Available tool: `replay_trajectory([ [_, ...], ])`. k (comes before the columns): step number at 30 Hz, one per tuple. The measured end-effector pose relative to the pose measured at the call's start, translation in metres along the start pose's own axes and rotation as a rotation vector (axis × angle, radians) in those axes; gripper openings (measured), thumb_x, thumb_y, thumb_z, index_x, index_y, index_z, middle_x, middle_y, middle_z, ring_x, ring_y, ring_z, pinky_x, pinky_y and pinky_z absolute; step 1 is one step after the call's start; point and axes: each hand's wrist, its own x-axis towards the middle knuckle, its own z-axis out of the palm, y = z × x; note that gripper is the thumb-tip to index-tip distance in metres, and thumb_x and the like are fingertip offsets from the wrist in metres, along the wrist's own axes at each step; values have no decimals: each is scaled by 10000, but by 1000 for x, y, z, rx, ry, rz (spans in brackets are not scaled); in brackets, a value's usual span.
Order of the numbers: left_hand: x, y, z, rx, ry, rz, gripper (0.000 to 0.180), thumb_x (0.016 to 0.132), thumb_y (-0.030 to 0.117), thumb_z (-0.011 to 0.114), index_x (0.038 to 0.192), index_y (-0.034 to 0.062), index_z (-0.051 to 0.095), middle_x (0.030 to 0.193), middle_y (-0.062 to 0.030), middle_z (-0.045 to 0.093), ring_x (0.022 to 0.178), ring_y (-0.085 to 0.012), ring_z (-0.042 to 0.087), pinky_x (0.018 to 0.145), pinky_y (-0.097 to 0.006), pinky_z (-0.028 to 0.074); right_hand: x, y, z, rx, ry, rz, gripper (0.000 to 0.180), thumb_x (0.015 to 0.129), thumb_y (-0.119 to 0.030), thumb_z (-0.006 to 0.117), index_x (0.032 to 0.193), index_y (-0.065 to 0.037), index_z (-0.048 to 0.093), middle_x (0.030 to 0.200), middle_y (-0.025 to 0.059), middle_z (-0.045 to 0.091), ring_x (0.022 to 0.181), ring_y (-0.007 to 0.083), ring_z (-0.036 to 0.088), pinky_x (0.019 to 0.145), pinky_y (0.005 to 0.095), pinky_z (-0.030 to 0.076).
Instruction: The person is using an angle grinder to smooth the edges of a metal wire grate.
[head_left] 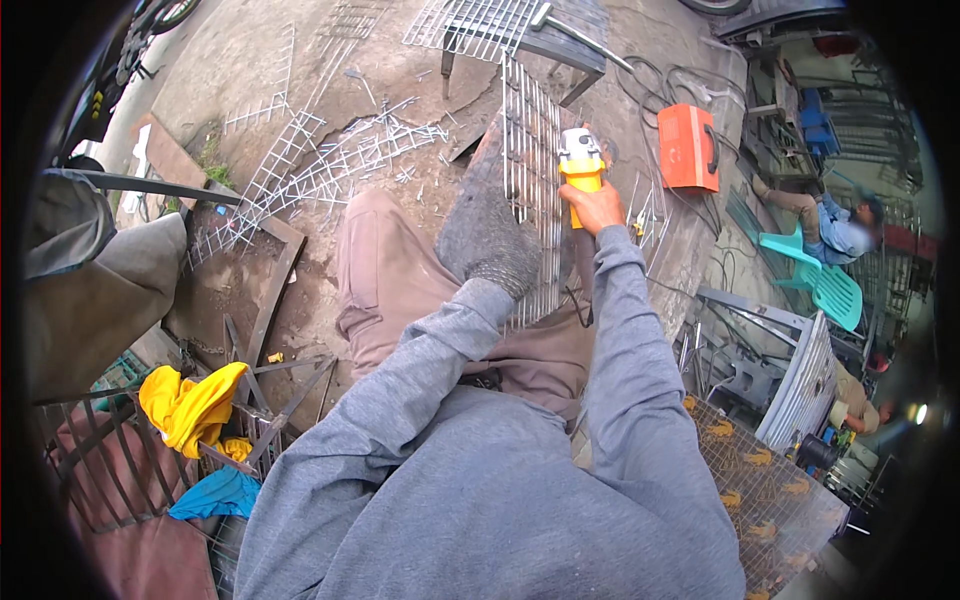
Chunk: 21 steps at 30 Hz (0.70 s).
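Gloved left hand (487,240) pressing flat on wire mesh panel (530,190) lying across knee; bare right hand (594,208) clenching yellow angle grinder (581,165) at panel's edge. Disc apparently hidden; panel slipping risks kickback toward ungloved fingers.

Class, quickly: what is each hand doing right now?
Left hand: in a grey glove, pressed on the wire mesh panel, holding it steady.
Right hand: bare, closed around the yellow angle grinder.

Your grey-gloved left hand (487,238) hides part of wire mesh panel (533,190); yellow angle grinder (581,165) disc not visible.
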Motion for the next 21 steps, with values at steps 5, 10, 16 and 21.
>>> replay_trajectory([
  [5,1,-3,2,-30,-18,-6,495,824,167,711,1279,56,551,1131,-209,664,1053,-410,641,922,-513,491,6,-24,1,-40,-17,39,765,659,-489,806,1194,42,675,1197,254,711,1131,385,685,979,440,527],
  [10,-3,-4,5,-58,20,6,482,819,165,710,1262,43,564,1168,-215,648,1094,-407,622,948,-516,475,24,-27,-6,-34,-53,40,791,664,-495,803,1226,44,668,1211,246,711,1155,379,677,998,437,516],
  [16,0,-1,-2,-83,27,29,495,813,163,712,1264,22,564,1164,-230,645,1097,-417,619,952,-516,475,58,-40,1,-98,-47,-45,804,657,-517,795,1224,41,682,1241,241,702,1157,378,679,1001,430,520],
  [21,1,-4,1,-65,8,24,519,809,151,702,1288,21,553,1182,-222,640,1109,-415,618,960,-504,483,94,-32,2,-115,-25,21,794,664,-554,790,1183,41,707,1178,225,725,1105,345,703,951,415,535],
])
